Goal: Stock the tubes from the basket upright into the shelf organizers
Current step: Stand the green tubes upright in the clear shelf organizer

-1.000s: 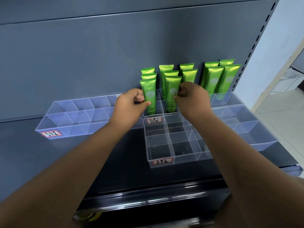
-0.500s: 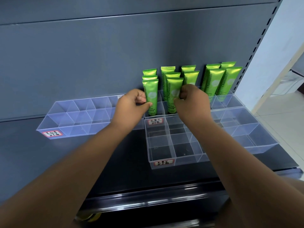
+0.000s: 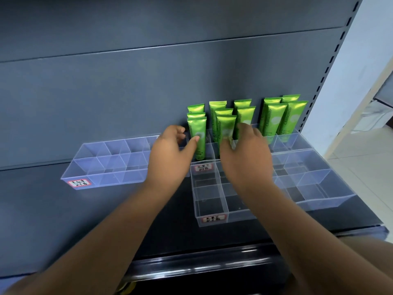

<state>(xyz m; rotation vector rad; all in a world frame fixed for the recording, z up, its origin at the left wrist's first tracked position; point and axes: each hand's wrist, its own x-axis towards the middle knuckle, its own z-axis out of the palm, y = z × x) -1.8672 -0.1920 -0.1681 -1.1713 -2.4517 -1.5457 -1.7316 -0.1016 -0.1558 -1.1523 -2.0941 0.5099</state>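
Grey metal shelf (image 3: 63, 220), clear organizers (image 3: 212, 201) on it, green tubes (image 3: 274, 118) upright in the back cells at 12 to 1 o'clock; left hand (image 3: 168, 156) relaxed, thumb tip just touching front-left tube (image 3: 198, 133); right hand (image 3: 246, 158) blurred against front-middle tube (image 3: 225, 126), grasp can't be told.

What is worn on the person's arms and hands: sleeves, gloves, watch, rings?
Nothing shows. The left hand and right hand are ungloved, both forearms bare to the picture's edge, no sleeve, watch or ring visible; the right hand is blurred.
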